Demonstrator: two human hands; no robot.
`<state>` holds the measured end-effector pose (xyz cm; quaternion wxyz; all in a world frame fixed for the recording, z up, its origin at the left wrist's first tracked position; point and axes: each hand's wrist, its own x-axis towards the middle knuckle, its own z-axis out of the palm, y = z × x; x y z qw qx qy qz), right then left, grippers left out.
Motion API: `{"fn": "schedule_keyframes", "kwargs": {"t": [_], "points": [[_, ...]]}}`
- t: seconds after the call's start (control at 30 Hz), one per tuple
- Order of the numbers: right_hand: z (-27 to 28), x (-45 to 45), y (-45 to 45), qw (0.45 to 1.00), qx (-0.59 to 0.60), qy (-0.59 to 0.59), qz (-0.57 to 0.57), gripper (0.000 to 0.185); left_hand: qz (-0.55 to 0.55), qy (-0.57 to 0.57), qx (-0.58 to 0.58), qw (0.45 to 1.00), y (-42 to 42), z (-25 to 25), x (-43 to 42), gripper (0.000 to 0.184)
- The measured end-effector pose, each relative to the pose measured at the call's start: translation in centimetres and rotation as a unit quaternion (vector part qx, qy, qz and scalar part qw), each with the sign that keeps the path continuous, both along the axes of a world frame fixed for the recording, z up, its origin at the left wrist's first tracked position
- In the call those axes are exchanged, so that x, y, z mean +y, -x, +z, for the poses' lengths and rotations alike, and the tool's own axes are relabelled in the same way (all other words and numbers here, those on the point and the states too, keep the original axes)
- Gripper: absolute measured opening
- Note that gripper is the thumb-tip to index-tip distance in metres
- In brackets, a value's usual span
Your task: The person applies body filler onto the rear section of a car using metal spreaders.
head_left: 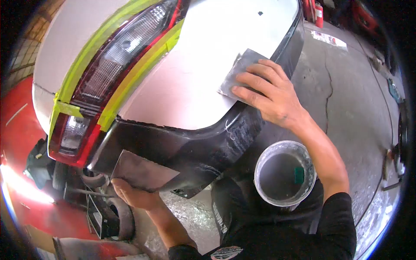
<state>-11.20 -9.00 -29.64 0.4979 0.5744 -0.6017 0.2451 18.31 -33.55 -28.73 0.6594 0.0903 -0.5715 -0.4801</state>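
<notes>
My right hand (pixel 268 91) presses a grey sheet of abrasive paper (pixel 239 69) against the white car panel (pixel 190 65), close to its lower right edge. Its fingers are spread over the sheet. Lower left, my left hand (pixel 135 194) holds a brownish-grey sheet (pixel 145 170) by its lower edge, against or just in front of the black bumper (pixel 173 145); most of its fingers are hidden. The tail light (pixel 123 52) above is edged with yellow-green masking tape (pixel 112 110). Whitish scuffs mark the bumper's right part.
A bucket (pixel 284 143) of greyish water with a green piece (pixel 299 175) stands near my lap. Tyres (pixel 125 216) lie lower left. A cable (pixel 383 138) crosses the floor at right; a red extinguisher (pixel 319 16) is at the top right.
</notes>
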Motion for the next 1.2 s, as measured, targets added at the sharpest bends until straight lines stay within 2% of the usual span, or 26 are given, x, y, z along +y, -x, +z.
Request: {"fn": "schedule_keyframes", "kwargs": {"t": [0.13, 0.37, 0.53, 0.63, 0.83, 0.93, 1.0, 1.2], "points": [[2.2, -2.2, -2.5, 0.997, 0.041, 0.059, -0.016, 0.046, -0.005, 0.008, 0.016, 1.0, 0.4, 0.2, 0.0, 0.051], [4.5, -7.0, -3.7, 0.991, 0.069, 0.112, 0.02, 0.045, -0.088, 0.023, 0.026, 0.996, -0.1, -0.1, -0.7, 0.052], [3.9, -8.0, -3.3, 0.993, 0.059, 0.098, 0.028, 0.046, -0.032, 0.009, 0.015, 0.999, 0.2, 0.0, -0.1, 0.054], [2.8, -7.4, -3.1, 0.996, 0.038, 0.071, 0.027, 0.046, -0.067, 0.043, -0.031, 0.996, -0.9, -0.7, -1.3, 0.057], [0.1, -4.2, -4.2, 1.0, -0.019, 0.005, 0.008, 0.045, 0.019, -0.006, -0.011, 1.0, -0.2, -0.6, -0.5, 0.06], [-0.3, -2.5, -4.8, 0.999, -0.04, -0.03, -0.012, 0.042, -0.028, 0.032, -0.011, 0.999, 0.1, 0.5, 0.6, 0.058], [0.0, -1.2, -5.5, 0.997, -0.053, -0.054, -0.028, 0.04, -0.02, 0.013, 0.004, 1.0, 0.2, 0.1, 0.3, 0.056], [2.0, -4.1, -7.1, 0.999, 0.017, 0.035, -0.009, 0.041, -0.082, 0.042, 0.013, 0.996, -0.2, -0.6, -1.1, 0.054]]}}
